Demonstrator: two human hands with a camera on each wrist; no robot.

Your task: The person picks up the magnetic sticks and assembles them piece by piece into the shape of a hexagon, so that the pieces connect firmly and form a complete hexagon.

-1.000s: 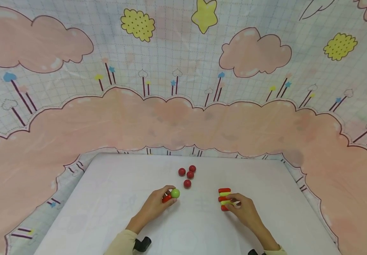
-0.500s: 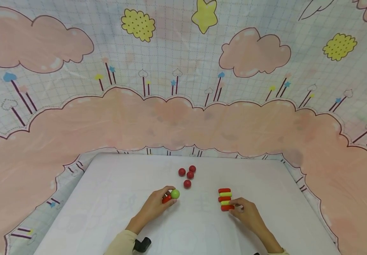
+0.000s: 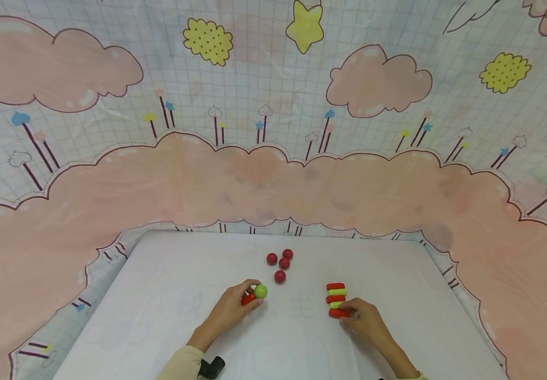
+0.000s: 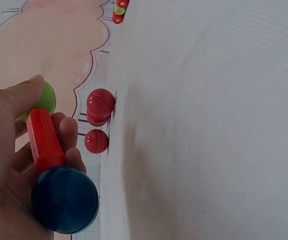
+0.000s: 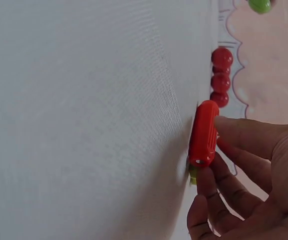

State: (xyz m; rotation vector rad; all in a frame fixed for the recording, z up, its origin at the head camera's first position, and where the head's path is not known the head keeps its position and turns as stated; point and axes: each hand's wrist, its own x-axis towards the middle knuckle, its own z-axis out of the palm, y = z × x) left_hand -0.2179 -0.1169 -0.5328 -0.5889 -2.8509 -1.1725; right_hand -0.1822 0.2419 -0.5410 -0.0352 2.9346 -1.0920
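Note:
My left hand (image 3: 228, 309) holds a small toy piece just over the white table. In the left wrist view this piece is a ridged red rod (image 4: 46, 140) with a green ball (image 4: 47, 97) at one end and a dark blue ball (image 4: 64, 199) at the other. To the right, my right hand (image 3: 368, 321) pinches the nearest red rod (image 3: 338, 313) of a row of alternating red and yellow-green rods. In the right wrist view the thumb lies against that rod's ridged side, with fingertips near its end. A yellow-green rod (image 5: 193, 175) is mostly hidden beyond it.
Several red balls (image 3: 280, 276) sit grouped on the white table (image 3: 183, 264), between the hands and farther back. Behind the table hangs a cloth (image 3: 264, 179) printed with clouds and stars. A black wrist strap piece (image 3: 213, 368) shows by the left sleeve.
My right hand has drawn back from the middle of the rod row to its near end. The left hand keeps its hold, nearly still. The head view has tilted slightly.

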